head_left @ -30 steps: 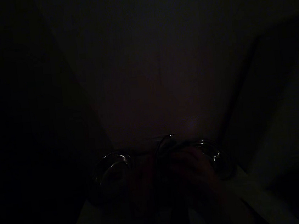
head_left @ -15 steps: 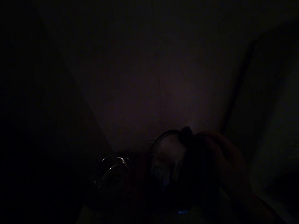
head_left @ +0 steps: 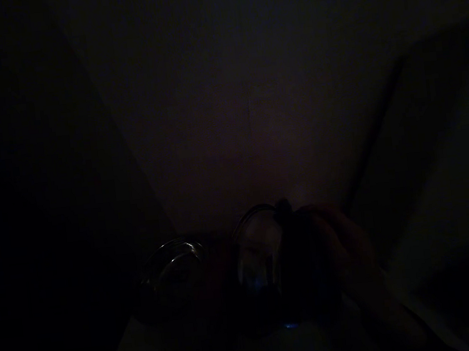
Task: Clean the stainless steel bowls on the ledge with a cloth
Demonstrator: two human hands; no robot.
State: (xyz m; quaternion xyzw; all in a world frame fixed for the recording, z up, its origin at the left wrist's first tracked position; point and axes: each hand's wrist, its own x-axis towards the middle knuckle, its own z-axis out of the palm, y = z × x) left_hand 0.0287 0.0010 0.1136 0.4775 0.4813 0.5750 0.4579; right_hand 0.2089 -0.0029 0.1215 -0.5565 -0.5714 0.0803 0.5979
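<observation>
The scene is very dark. A shiny, rounded vessel, apparently a kettle [head_left: 255,251], stands low in the middle, with a dim blue glint at its base. Its dark handle side [head_left: 306,263] faces right. Against that side is my right hand [head_left: 346,247], fingers curled around the dark part; the fingertips are lost in shadow. To the left of the kettle sits a round metal bowl or dish [head_left: 176,254] with a bright rim. My left hand does not show.
A pale wall [head_left: 211,116] rises close behind the vessels, with a thin vertical seam. A slanted, dark-edged panel [head_left: 432,138] borders the right side. Part of a pale surface [head_left: 130,343] shows under the bowl; the far left is black.
My right hand and the kettle's handle side have shifted slightly left. The reflection on the kettle is dimmer and the view has darkened. The metal bowl has stayed in place.
</observation>
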